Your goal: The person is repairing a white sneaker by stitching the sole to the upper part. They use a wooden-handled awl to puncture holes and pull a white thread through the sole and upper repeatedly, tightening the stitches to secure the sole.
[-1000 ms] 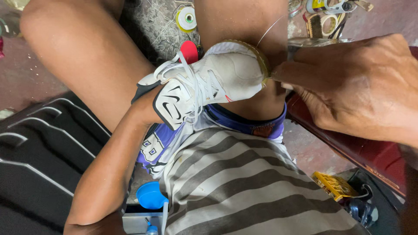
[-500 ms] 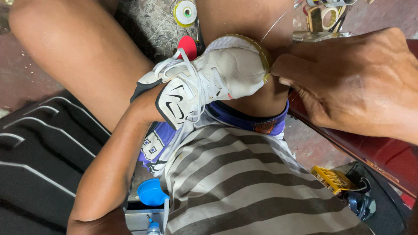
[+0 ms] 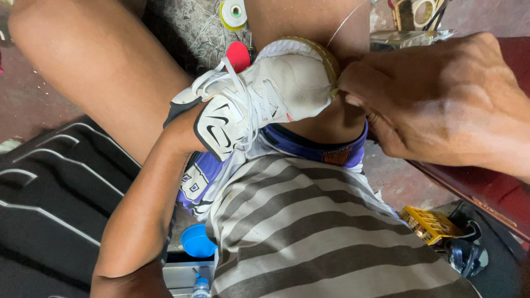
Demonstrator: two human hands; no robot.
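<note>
Two hands work one white lace-up sneaker (image 3: 265, 102) propped between bare knees: the left hand (image 3: 182, 129) is buried inside it, its grip hidden. The right hand (image 3: 436, 102), fingers pinched shut against the yellowed toe sole, draws a thin thread (image 3: 345, 23) upward.

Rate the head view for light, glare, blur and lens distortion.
Head view: soft, even light with only faint shadows; no harsh glare, just a mild sheen on the right hand. The white sneaker is sharp, its laces crisp. Wide-angle stretch enlarges the right hand and the striped shirt near the edges. The left hand is hidden inside the sneaker. The floor clutter at the top is slightly soft.
</note>
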